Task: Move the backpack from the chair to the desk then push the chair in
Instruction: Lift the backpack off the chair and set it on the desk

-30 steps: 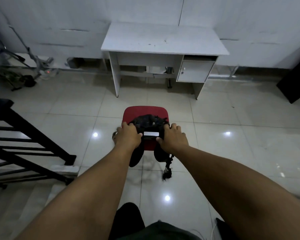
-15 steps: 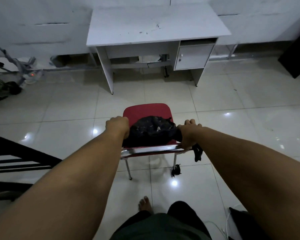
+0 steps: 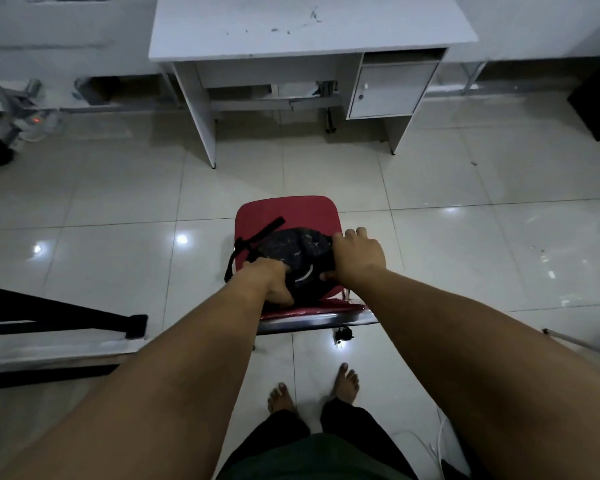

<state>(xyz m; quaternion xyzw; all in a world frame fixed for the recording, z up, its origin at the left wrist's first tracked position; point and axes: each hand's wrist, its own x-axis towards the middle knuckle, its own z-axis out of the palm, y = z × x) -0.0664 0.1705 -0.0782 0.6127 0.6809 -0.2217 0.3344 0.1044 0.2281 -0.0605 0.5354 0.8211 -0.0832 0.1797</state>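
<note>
Black backpack (image 3: pixel 293 258): lies on the red chair (image 3: pixel 288 211) at the centre of the frame, one strap trailing toward the seat's upper left edge.
Left hand (image 3: pixel 269 280): my fingers are curled around the backpack's near left side, gripping it.
Right hand (image 3: pixel 357 254): clamped over the backpack's right end, fingertips wrapped past its far edge.
Chair: red padded seat with a chrome rail nearest me; it stands on pale glossy floor tiles (image 3: pixel 118 195), well apart from the desk.
Desk (image 3: pixel 309 26): white, at the top of the frame, its top scuffed with dark marks; a small cabinet door (image 3: pixel 388 90) sits under its right side.
Feet (image 3: pixel 312 389): mine, bare, on the tiles at lower centre, just behind the chair.
Black frame (image 3: pixel 66 320): dark bars at the left edge, beside my left forearm.
</note>
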